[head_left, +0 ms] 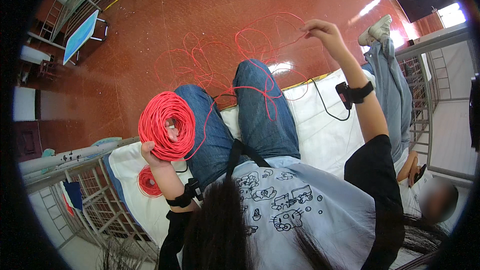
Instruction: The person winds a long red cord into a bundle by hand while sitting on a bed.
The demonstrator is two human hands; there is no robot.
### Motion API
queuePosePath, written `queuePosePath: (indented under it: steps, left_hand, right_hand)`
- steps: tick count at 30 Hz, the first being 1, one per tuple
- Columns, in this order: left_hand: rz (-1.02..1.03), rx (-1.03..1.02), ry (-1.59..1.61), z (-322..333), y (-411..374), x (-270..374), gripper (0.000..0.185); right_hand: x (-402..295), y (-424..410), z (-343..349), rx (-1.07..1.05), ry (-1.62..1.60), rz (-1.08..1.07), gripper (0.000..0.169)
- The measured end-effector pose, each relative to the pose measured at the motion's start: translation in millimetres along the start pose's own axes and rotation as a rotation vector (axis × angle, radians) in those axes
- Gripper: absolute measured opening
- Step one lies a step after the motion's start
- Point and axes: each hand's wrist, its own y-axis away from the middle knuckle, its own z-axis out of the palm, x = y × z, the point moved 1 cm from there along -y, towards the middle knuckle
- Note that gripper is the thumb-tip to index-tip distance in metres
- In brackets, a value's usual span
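My left hand grips a thick coil of red cord from below, its thumb outside and some fingers showing through the hole in the middle. One strand runs from the coil across my jeans. Out to the right, my right hand is raised with its fingertips pinched on a loop of loose red cord. That loose cord spreads in tangled loops over my knees and down toward the red floor. Beside my left forearm, a smaller coil of red cord lies on the white bedding.
I sit on a metal-framed bed with a white sheet. Another person in grey trousers is at the right. A bed rail runs along the left. A low blue-topped folding table stands on the floor. A black cable trails from my right wrist strap.
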Motion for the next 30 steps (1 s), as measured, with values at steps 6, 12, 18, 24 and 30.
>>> queuePosePath:
  steps: [6, 12, 18, 24, 30]
  left_hand:
    - [0.008, 0.005, 0.013, 2, -5, -4, 0.063]
    - [0.019, -0.006, 0.124, 4, -7, -3, 0.065]
    - [0.040, 0.025, 0.097, 13, -10, 0, 0.066]
    - [-0.024, -0.029, 0.102, 29, -22, -4, 0.066]
    - [0.027, -0.030, 0.031, 39, -26, 5, 0.063]
  right_hand:
    - [-20, 12, -23, 0.085, -0.346, 0.111, 0.023]
    - [48, 25, -107, 0.296, 0.009, 0.304, 0.029]
    - [78, 48, 6, 0.143, 0.770, 0.009, 0.040]
    - [-61, 63, 200, -0.425, 0.517, -0.502, 0.053]
    - [-47, 54, 252, -0.425, 0.283, -0.533, 0.073]
